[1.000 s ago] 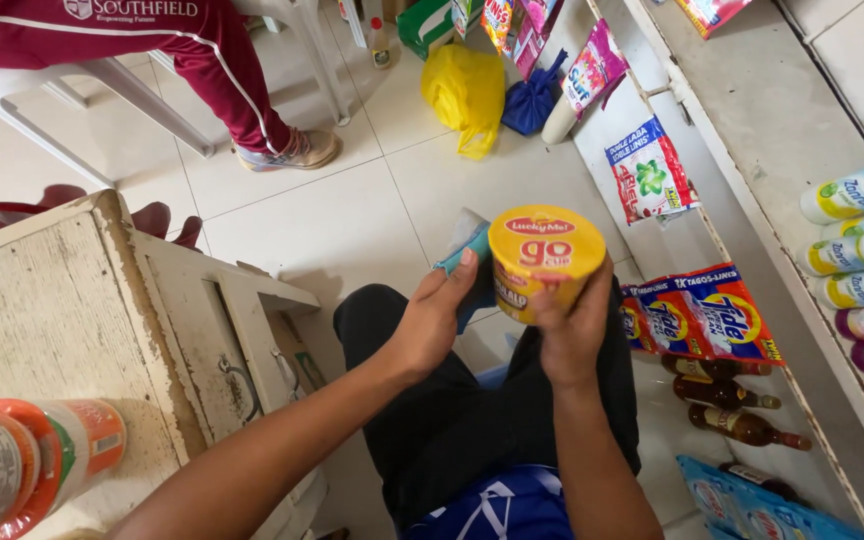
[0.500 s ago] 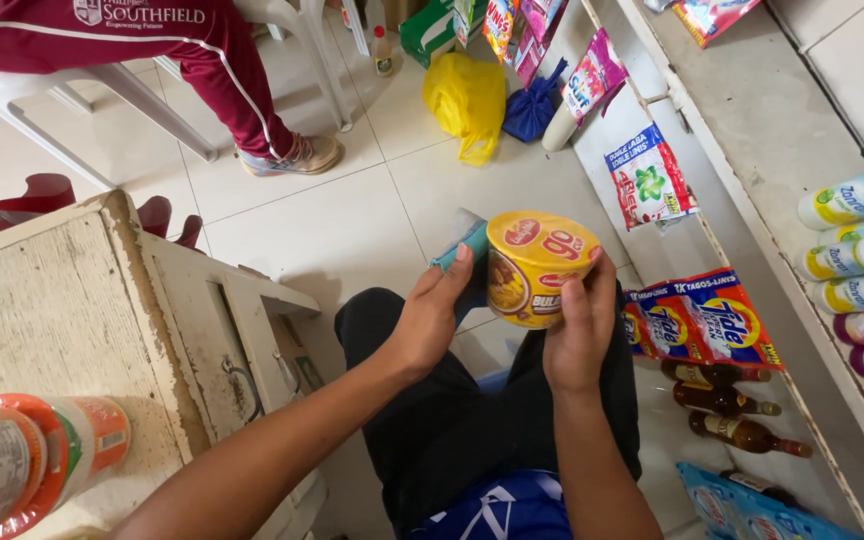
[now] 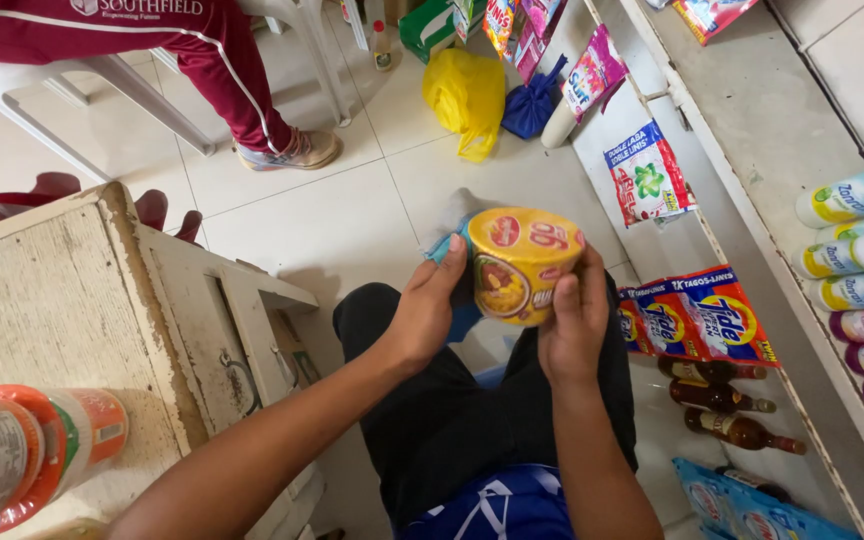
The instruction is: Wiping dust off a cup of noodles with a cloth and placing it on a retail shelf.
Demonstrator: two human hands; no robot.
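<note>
The right hand (image 3: 574,330) grips a yellow noodle cup (image 3: 522,262) from the right side, thumb laid up its front and fingers wrapped behind. The left hand (image 3: 424,312) closes on the cup's left side, fingers up against the wall; a blue cloth (image 3: 444,248) is pinned between that hand and the cup, its edge poking out above the fingers. The cup is tilted, lid turned partly toward the camera, and held in the air above the person's lap in dark trousers (image 3: 452,420).

Just right of the cup, on a lower shelf (image 3: 672,250), lie red and orange detergent sachets (image 3: 707,318), with brown bottles (image 3: 722,400) below them and blue packets (image 3: 742,505) lower still. Farther up the same shelf is a red, white and green packet (image 3: 647,175). Along the right edge, on a higher shelf (image 3: 772,120), white and pink bottles (image 3: 857,285) lie on their sides in a row.

To the left stands a worn wooden counter (image 3: 42,300), with orange-lidded cups (image 3: 22,450) at its near corner. On the tiled floor (image 3: 322,210) beyond the cup sit a yellow bag (image 3: 464,95) and a dark blue bag (image 3: 532,100) touching it. At top left another person's leg (image 3: 232,70) in maroon trousers, shoe on the floor, is beside a white plastic chair (image 3: 102,75).
</note>
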